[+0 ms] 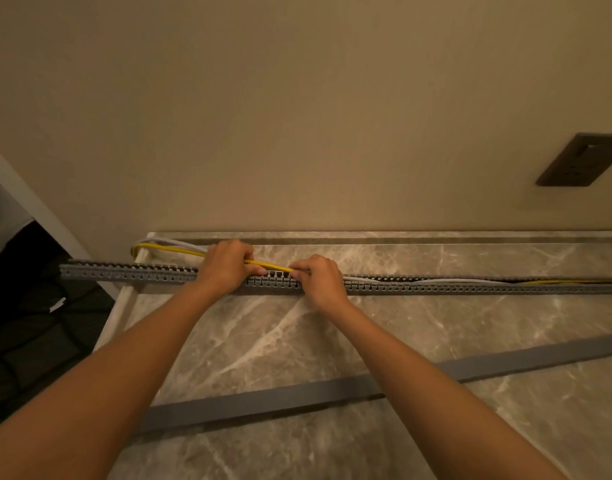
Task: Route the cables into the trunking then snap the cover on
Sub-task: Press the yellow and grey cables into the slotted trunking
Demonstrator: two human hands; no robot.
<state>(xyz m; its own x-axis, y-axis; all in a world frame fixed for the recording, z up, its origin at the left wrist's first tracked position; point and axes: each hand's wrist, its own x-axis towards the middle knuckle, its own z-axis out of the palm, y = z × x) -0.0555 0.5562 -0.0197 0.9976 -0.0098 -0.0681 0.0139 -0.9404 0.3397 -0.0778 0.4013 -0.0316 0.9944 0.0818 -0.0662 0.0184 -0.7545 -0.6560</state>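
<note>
Grey plastic trunking (124,271), one long slotted piece, is lying across the marble counter (436,323) near the wall (297,116), with its left end sticking out past the counter's edge. Two cables are running along it: one yellow cable (172,250) and one white cable (179,242). On the right, both are lying inside the trunking. On the left, both are looping up out of it and curving round behind it.

Two bare hands are working side by side at the middle of the trunking, close together but not touching. The left hand (226,266) is curling its fingers around the yellow cable, gripping it just above the trunking. The right hand (320,277) is pinching the same yellow cable with its fingertips and pressing down where the cable is meeting the slots.

One flat grey cover (297,393) is lying loose on the counter, nearer the person, well apart from the trunking and slanting under both forearms. One dark wall socket (580,160) is sitting on the wall at the right.
</note>
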